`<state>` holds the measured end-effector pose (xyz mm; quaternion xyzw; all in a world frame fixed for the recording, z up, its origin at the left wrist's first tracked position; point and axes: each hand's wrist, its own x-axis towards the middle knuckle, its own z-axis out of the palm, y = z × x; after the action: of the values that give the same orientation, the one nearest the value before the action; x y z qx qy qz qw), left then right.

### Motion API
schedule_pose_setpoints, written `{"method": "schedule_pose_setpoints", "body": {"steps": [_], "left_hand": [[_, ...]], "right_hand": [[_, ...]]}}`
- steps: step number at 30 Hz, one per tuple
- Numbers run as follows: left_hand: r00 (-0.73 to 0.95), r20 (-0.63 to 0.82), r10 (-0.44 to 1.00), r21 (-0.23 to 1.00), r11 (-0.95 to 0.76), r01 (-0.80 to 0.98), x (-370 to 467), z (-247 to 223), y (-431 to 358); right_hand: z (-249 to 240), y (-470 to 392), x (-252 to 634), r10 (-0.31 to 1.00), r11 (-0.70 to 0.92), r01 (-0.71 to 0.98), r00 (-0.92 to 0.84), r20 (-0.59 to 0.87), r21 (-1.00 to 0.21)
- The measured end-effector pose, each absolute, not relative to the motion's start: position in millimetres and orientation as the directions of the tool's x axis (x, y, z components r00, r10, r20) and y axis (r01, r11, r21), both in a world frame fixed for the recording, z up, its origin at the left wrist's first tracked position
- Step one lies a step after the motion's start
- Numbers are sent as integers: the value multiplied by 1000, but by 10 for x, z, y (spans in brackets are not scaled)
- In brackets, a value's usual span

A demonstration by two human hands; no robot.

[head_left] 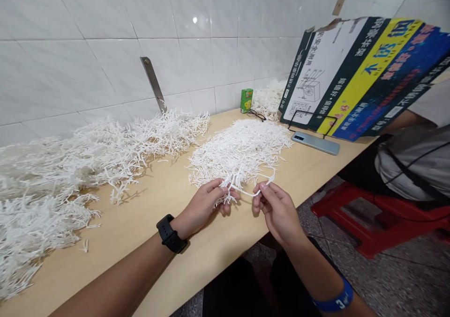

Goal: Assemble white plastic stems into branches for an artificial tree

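My left hand [204, 202], with a black watch on the wrist, is closed around a tangle of white branching plastic pieces [232, 179]. Between the thumb and fingers of my right hand [279, 209] is a thin white plastic strip [249, 194], which runs across to the tangle in the left. Both hands are just above the table, close to its front edge. Right behind them spreads a pile of small white plastic pieces [246, 141]. How the strip joins the tangle is too fine to make out.
Larger heaps of branching white plastic [105, 155] cover the left of the wooden table [190, 256]. Toward the right are a phone [315, 143], glasses [257, 115], a green drink carton [246, 100] and a big printed cardboard box [351, 78]. Another person sits beyond, on a red stool [369, 225].
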<state>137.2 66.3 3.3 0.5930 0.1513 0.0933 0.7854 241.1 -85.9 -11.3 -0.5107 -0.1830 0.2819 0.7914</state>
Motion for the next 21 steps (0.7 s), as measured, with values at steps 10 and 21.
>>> {"method": "schedule_pose_setpoints", "body": {"steps": [10,21], "left_hand": [[930,-126,346,956,291,22,1375,39,657],[925,-114,362,989,132,71,1354,-1,675]], "right_hand": [[-139,-842,2427,673,288,-261,740,1,-922],[-154,-836,2434,687,308,-277,727,11,-910]]}}
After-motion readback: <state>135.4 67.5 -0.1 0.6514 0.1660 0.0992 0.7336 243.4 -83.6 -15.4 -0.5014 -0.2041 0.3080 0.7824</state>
